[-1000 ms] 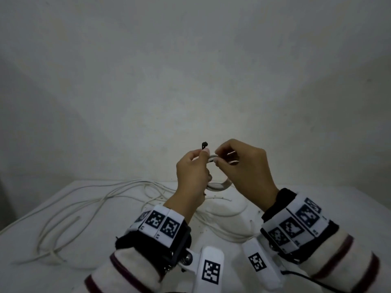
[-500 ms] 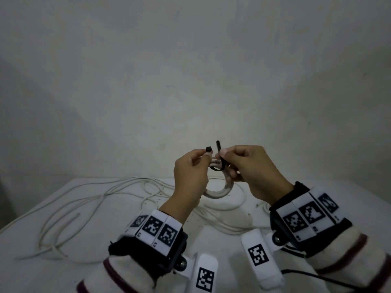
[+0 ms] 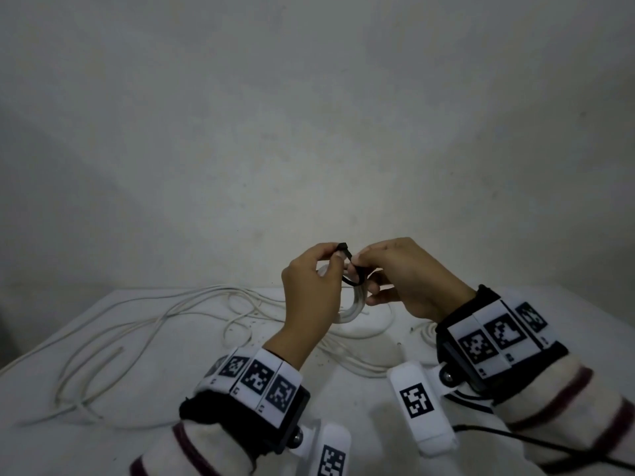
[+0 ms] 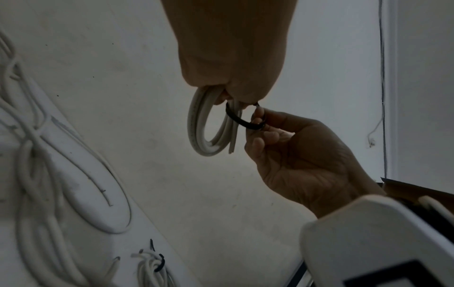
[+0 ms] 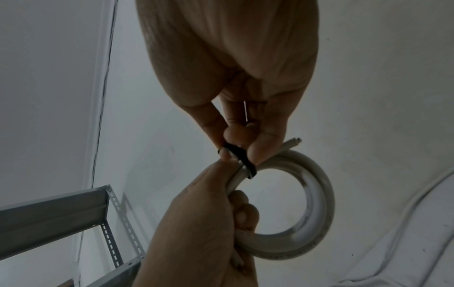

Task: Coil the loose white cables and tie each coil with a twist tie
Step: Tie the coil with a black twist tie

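A small white cable coil hangs above the table, gripped at its top by my left hand. A black twist tie loops round the coil's strands. The left thumb and forefinger also pinch one end of the tie. My right hand pinches the other end right beside it. In the left wrist view the tie forms a loose ring round the coil. The right wrist view shows the tie crossing the coil between both hands.
Loose white cables sprawl over the left and middle of the white table. A coil bound with a black tie lies on the table. A grey metal rack stands to the left. A wall rises close behind.
The right hand has brought the tie's free end under and round the coil, up next to the end in the left hand. Both hands have shifted slightly.
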